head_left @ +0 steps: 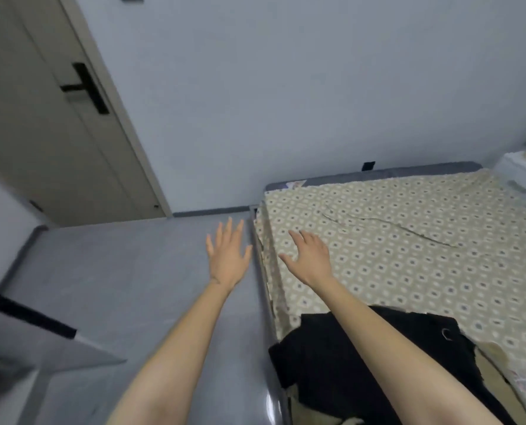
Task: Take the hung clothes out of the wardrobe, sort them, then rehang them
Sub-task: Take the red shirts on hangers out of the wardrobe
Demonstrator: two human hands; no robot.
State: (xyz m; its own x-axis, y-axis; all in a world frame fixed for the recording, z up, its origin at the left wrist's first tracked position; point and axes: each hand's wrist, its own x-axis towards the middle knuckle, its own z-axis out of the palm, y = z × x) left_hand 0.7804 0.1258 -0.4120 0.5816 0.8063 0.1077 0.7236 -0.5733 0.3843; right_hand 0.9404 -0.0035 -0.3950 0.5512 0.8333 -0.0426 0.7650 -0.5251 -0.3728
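Both hands reach forward with fingers spread and holding nothing, the left hand (pixel 228 256) over the grey floor (pixel 126 271), the right hand (pixel 309 257) above the patterned bed (pixel 409 240), black clothes (pixel 332 357) heaped near (no readable writing).

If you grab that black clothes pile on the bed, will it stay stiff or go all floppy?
Probably floppy: the black clothes lie crumpled in soft folds on the bed, so they would likely droop and hang. They look like thin cloth, probably light to lift.
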